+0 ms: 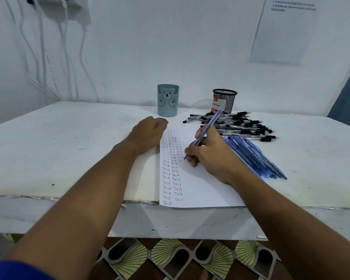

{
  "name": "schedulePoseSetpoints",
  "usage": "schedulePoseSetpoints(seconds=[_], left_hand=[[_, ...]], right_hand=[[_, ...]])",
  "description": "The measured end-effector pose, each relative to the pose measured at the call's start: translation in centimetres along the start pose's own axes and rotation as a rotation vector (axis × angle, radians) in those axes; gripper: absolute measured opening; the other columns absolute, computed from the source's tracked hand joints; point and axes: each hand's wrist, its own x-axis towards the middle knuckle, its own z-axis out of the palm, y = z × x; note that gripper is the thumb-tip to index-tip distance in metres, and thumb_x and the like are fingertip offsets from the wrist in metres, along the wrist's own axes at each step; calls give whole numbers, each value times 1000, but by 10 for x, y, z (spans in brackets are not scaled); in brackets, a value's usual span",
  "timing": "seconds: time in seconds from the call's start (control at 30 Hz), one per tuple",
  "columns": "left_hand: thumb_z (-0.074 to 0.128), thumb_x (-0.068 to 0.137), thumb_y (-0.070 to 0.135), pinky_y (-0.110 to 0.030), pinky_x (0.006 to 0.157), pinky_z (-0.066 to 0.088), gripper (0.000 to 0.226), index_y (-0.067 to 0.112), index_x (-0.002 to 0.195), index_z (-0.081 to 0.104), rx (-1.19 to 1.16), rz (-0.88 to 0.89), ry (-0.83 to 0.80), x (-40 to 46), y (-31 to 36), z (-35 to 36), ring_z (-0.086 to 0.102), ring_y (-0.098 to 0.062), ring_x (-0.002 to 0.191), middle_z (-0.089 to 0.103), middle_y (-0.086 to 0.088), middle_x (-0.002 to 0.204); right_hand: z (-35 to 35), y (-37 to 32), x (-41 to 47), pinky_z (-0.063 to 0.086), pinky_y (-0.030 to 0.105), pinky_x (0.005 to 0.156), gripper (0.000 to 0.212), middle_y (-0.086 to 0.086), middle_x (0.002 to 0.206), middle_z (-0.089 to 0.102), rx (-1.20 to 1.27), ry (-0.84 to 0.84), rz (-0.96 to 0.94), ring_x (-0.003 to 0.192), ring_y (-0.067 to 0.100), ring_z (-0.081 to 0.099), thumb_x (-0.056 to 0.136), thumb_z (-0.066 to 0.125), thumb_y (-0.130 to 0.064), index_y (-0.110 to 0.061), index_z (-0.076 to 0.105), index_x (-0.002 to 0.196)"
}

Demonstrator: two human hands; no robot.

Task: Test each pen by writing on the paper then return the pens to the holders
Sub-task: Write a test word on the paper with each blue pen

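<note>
A white paper [200,186] lies at the table's front edge, with columns of the word "Test" down its left side. My right hand [210,156] grips a blue pen [208,126], tip touching the paper in the third column. My left hand [148,134], loosely closed, presses on the paper's top left corner. Several blue pens [257,156] lie right of my right hand. A pile of clear pens with black grips [238,126] lies behind them. A teal bear holder [168,101] and a black mesh holder [224,101] stand at the back.
The white table [59,148] has a chipped front edge. White cables [42,47] hang on the wall at the left. A printed sheet [285,27] is stuck on the wall at the upper right. Patterned floor shows below the table.
</note>
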Motion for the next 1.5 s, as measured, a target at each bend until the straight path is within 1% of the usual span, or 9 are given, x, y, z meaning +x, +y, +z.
schedulePoseSetpoints(seconds=[0.2, 0.37, 0.5, 0.6, 0.77, 0.83, 1.0, 1.33, 1.5], left_hand=[[26, 81, 38, -34, 99, 38, 62, 18, 130, 59, 22, 32, 87, 3, 0, 0, 50, -23, 113, 51, -2, 102], [47, 94, 21, -22, 78, 33, 32, 12, 120, 65, 71, 181, 185, 3, -3, 1, 50, -23, 93, 59, -9, 95], [65, 88, 5, 1, 73, 33, 25, 12, 112, 69, -39, 221, 213, 2, 1, -2, 56, 0, 79, 70, -1, 99], [74, 80, 3, -1, 70, 37, 24, 12, 102, 74, -148, 193, 179, -1, 6, -3, 57, 10, 72, 72, 1, 95], [80, 75, 11, -24, 75, 50, 24, 23, 95, 77, -224, 227, 133, -2, 8, -2, 63, -9, 80, 71, 0, 90], [82, 73, 10, -33, 79, 52, 26, 18, 97, 78, -228, 212, 112, -2, 9, -1, 64, -19, 84, 70, -5, 90], [80, 69, -7, -8, 67, 47, 26, 0, 94, 76, -260, 218, 94, -4, 12, 0, 65, -5, 71, 69, -17, 90], [79, 67, -13, -8, 66, 47, 28, -3, 93, 74, -313, 239, 71, -7, 18, 1, 66, 0, 66, 69, -19, 87], [80, 68, -7, -18, 70, 53, 28, 3, 93, 76, -297, 233, 74, -7, 20, 3, 66, -6, 70, 70, -16, 87]], right_hand=[[-3, -3, 0, 44, 34, 51, 34, 21, 73, 58, 100, -16, 54, 62, 30, 56, 83, 62, 13, -12, 40, 92], [0, -2, -2, 45, 34, 54, 32, 18, 74, 60, 47, -12, 27, 59, 26, 57, 86, 61, 9, -14, 40, 92], [-6, -3, 0, 42, 33, 50, 35, 17, 69, 56, 277, 76, 30, 55, 25, 54, 87, 58, 14, -13, 38, 94], [-9, -5, 3, 53, 31, 57, 21, 17, 78, 61, 407, 233, -36, 60, 25, 62, 94, 56, 5, -11, 43, 95], [-9, -7, 6, 56, 47, 85, 8, 5, 80, 72, 455, 390, -99, 69, 19, 71, 102, 51, -13, -10, 58, 99], [-8, -5, 5, 60, 40, 81, 5, 10, 86, 71, 414, 403, -162, 71, 21, 72, 100, 55, -11, -8, 59, 100], [-9, -2, 4, 60, 38, 74, 21, 14, 86, 69, 448, 415, -227, 69, 24, 72, 95, 61, -2, -8, 44, 107], [-7, -1, 3, 60, 39, 82, 25, 16, 89, 70, 416, 357, -222, 71, 24, 74, 94, 63, -1, -16, 43, 95], [-7, -5, 6, 59, 43, 86, 6, 15, 95, 66, 516, 346, -166, 71, 22, 73, 102, 49, -9, -13, 49, 98]])
